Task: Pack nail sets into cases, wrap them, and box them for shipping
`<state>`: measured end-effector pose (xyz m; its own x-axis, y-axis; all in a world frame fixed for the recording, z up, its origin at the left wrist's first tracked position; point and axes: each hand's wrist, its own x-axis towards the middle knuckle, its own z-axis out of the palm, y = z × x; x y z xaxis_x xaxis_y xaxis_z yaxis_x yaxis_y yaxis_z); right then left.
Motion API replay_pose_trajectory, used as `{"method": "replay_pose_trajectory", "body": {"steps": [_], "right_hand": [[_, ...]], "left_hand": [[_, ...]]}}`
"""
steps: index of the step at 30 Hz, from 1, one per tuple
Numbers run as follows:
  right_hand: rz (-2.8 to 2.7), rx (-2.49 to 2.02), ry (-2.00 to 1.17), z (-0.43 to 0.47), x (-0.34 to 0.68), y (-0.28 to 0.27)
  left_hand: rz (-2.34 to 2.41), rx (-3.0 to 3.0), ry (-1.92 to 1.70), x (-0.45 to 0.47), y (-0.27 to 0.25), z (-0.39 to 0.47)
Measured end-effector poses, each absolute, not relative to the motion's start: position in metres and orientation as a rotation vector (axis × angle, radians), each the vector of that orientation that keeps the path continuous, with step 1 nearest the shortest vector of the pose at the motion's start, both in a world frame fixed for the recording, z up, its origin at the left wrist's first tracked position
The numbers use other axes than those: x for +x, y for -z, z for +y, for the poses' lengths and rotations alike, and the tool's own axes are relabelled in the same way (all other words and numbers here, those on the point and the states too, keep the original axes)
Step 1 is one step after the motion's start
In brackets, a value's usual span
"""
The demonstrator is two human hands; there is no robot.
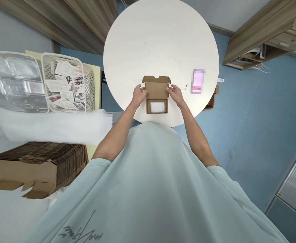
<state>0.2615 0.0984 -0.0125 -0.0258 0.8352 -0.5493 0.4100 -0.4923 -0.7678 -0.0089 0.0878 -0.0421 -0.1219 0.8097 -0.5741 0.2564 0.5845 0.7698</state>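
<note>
A small brown cardboard box [157,90] sits near the front edge of the round white table [163,40], its lid raised and tilted back. Inside its base lies a flat white piece [157,107]; whatever is beneath that piece is hidden. My left hand [139,95] grips the left side of the lid between thumb and fingers. On the opposite side, my right hand [175,95] pinches the lid's right edge. The lid's front flap, with a notch in its middle, points away from me.
A blurred pink, phone-like rectangle [197,81] lies on the table's right. To the left are a basket of printed cards [84,84], a basket of clear plastic packs [18,53], white sheets [51,128] and stacked flat cardboard [21,173]. A brown carton [211,103] shows beyond the table's right edge.
</note>
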Motion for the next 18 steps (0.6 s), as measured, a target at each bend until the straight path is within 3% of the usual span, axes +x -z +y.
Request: {"method": "replay_pose_trajectory", "body": {"steps": [18], "right_hand": [[-1.446, -1.808, -1.348, 0.086, 0.281, -0.020]], "left_hand": [[1.462, 1.187, -0.637, 0.001, 0.014, 0.090]]}}
